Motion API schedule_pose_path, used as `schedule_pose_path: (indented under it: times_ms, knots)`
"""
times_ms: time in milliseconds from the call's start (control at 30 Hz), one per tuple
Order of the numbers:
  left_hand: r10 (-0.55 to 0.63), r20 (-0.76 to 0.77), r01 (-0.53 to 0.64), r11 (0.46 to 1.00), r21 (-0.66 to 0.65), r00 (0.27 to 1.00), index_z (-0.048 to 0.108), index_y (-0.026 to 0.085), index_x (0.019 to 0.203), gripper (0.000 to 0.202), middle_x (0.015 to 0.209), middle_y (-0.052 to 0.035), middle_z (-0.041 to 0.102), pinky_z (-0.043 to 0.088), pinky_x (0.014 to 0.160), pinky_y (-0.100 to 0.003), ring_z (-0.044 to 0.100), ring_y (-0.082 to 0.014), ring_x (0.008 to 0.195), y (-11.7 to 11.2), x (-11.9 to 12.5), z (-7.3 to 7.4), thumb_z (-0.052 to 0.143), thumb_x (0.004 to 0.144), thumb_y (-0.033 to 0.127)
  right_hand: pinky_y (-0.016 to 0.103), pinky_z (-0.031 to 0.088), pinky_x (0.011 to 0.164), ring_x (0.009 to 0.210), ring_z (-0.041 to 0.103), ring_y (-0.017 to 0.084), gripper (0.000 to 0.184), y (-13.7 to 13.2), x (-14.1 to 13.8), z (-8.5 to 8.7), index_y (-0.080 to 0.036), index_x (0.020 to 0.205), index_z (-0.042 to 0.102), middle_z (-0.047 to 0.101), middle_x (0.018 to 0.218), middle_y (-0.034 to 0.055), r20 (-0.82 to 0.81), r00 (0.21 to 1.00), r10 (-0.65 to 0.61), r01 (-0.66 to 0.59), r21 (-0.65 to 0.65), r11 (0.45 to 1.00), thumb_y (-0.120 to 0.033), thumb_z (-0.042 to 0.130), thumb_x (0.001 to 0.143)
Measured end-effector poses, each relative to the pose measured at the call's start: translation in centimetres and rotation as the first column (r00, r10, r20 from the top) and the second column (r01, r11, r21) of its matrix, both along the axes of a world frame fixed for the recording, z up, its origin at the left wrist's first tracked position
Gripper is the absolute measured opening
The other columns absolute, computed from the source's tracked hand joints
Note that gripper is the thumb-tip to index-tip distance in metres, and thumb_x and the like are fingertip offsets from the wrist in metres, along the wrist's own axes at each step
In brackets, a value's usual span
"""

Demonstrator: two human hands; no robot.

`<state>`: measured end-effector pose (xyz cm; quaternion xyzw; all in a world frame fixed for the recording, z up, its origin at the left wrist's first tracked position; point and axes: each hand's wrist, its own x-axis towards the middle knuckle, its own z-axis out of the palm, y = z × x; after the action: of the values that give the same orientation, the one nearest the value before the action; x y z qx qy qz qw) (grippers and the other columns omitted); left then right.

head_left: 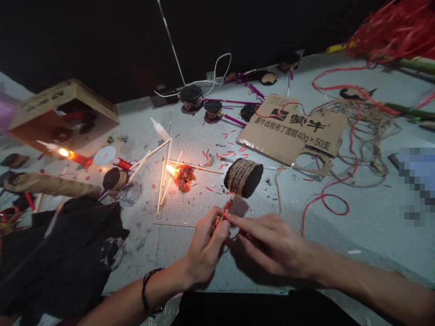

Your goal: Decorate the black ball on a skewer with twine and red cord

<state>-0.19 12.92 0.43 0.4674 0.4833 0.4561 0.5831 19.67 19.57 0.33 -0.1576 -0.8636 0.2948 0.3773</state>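
A small handmade drum [244, 178], with black cloth faces and brown twine round its side, is raised above the table on a thin stick. My left hand [207, 246] is closed round that stick, thumb and forefinger pinching it below the drum. Red cord [228, 206] is wound on the stick just above my fingers. My right hand [277, 244] meets the left one, its forefinger on the wrapped part. Its other fingers are curled over a bit of red cord, and their tips are partly hidden. Loose red cord [354, 158] trails over the table to the right.
A flame burns by a melted red candle [184, 177] amid wooden sticks [159, 185]; another lit red candle [79, 158] is further left. Cut cardboard [288, 129], twine [370, 131] and several purple-handled drums [192, 96] lie behind. Black cloth [68, 253] and a box [68, 111] occupy the left.
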Motion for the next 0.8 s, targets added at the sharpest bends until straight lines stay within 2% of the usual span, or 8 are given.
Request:
schedule_pose_path:
  times_ms: [100, 267, 400, 500, 567, 633, 667, 800]
  knots:
    - [-0.005, -0.049, 0.006, 0.999, 0.033, 0.999, 0.053, 0.02, 0.094, 0.038, 0.078, 0.0041, 0.047, 0.037, 0.062, -0.025, 0.038, -0.0127, 0.068, 0.0, -0.1, -0.1, 0.053, 0.113, 0.053, 0.029, 0.05, 0.056, 0.056, 0.063, 0.017, 0.06, 0.1, 0.0, 0.2, -0.02, 0.172, 0.034, 0.074, 0.075, -0.0025, 0.056, 0.998, 0.025, -0.024, -0.014, 1.0, -0.018, 0.048, 0.114]
    - [0.002, -0.109, 0.002, 0.999, 0.039, 0.994, 0.053, 0.02, 0.093, 0.038, 0.077, 0.0041, 0.048, 0.037, 0.062, -0.026, 0.039, -0.0127, 0.068, 0.2, -0.2, -0.3, 0.051, 0.114, 0.052, 0.031, 0.048, 0.054, 0.053, 0.063, 0.018, 0.053, 0.1, 0.1, 0.2, -0.017, 0.168, 0.039, 0.073, 0.071, -0.0027, 0.107, 0.994, -0.007, 0.005, 0.016, 1.0, -0.022, 0.045, 0.116]
    - [0.031, -0.129, -0.028, 0.999, 0.022, 0.991, 0.06, 0.019, 0.095, 0.04, 0.076, 0.0023, 0.05, 0.038, 0.063, -0.027, 0.041, -0.0135, 0.068, 0.1, -0.2, -0.9, 0.049, 0.114, 0.053, 0.029, 0.053, 0.06, 0.063, 0.072, 0.016, 0.035, 0.6, 1.3, 1.8, -0.019, 0.146, 0.06, 0.08, 0.081, 0.0002, 0.052, 0.998, -0.024, 0.02, 0.073, 0.997, -0.019, 0.055, 0.111]
    - [0.039, -0.052, -0.042, 0.998, -0.047, 0.998, 0.063, 0.018, 0.103, 0.042, 0.068, 0.0059, 0.041, 0.032, 0.057, -0.027, 0.035, -0.0127, 0.06, 0.0, -0.2, -1.5, 0.045, 0.116, 0.053, 0.029, 0.052, 0.057, 0.059, 0.07, 0.015, 0.019, 2.1, 3.0, 3.9, -0.023, 0.122, 0.069, 0.079, 0.077, -0.0005, 0.021, 1.0, 0.012, -0.016, 0.186, 0.982, -0.016, 0.061, 0.106]
    - [0.057, 0.005, -0.057, 0.996, -0.071, 0.998, 0.063, 0.018, 0.103, 0.041, 0.064, 0.0076, 0.037, 0.028, 0.054, -0.026, 0.031, -0.0122, 0.057, -0.1, -0.1, -1.6, 0.046, 0.115, 0.053, 0.028, 0.051, 0.055, 0.055, 0.067, 0.014, 0.017, 3.9, 4.1, 5.1, -0.026, 0.111, 0.071, 0.076, 0.07, -0.0028, -0.012, 0.992, -0.124, 0.124, 0.222, 0.967, -0.013, 0.063, 0.102]
    - [0.063, 0.021, -0.062, 0.996, -0.068, 0.998, 0.064, 0.017, 0.101, 0.041, 0.064, 0.0074, 0.037, 0.028, 0.054, -0.026, 0.031, -0.0121, 0.057, -0.2, -0.1, -1.6, 0.047, 0.115, 0.052, 0.027, 0.049, 0.052, 0.051, 0.064, 0.013, 0.016, 6.2, 5.0, 5.6, -0.027, 0.096, 0.07, 0.074, 0.068, -0.0037, -0.036, 0.908, -0.417, 0.413, 0.242, 0.878, -0.015, 0.063, 0.104]
    - [0.06, 0.016, -0.058, 0.996, -0.063, 0.998, 0.065, 0.017, 0.101, 0.041, 0.064, 0.0071, 0.038, 0.029, 0.054, -0.026, 0.032, -0.0121, 0.057, -0.2, 0.0, -1.6, 0.047, 0.115, 0.051, 0.028, 0.045, 0.048, 0.047, 0.06, 0.013, 0.017, 7.5, 5.2, 5.5, -0.027, 0.092, 0.071, 0.068, 0.062, -0.0047, 0.045, 0.865, -0.5, 0.48, 0.217, 0.85, -0.021, 0.063, 0.106]
    - [0.02, -0.04, -0.021, 0.999, -0.031, 0.999, 0.068, 0.015, 0.097, 0.043, 0.062, 0.0062, 0.039, 0.031, 0.054, -0.027, 0.035, -0.0121, 0.057, -0.4, 0.1, -1.2, 0.046, 0.115, 0.047, 0.042, 0.061, 0.077, 0.094, 0.076, 0.03, 0.022, 12.1, 5.0, 2.8, -0.023, 0.108, 0.076, 0.078, 0.113, 0.0133, 0.377, 0.808, -0.454, 0.387, 0.241, 0.89, -0.04, 0.062, 0.106]
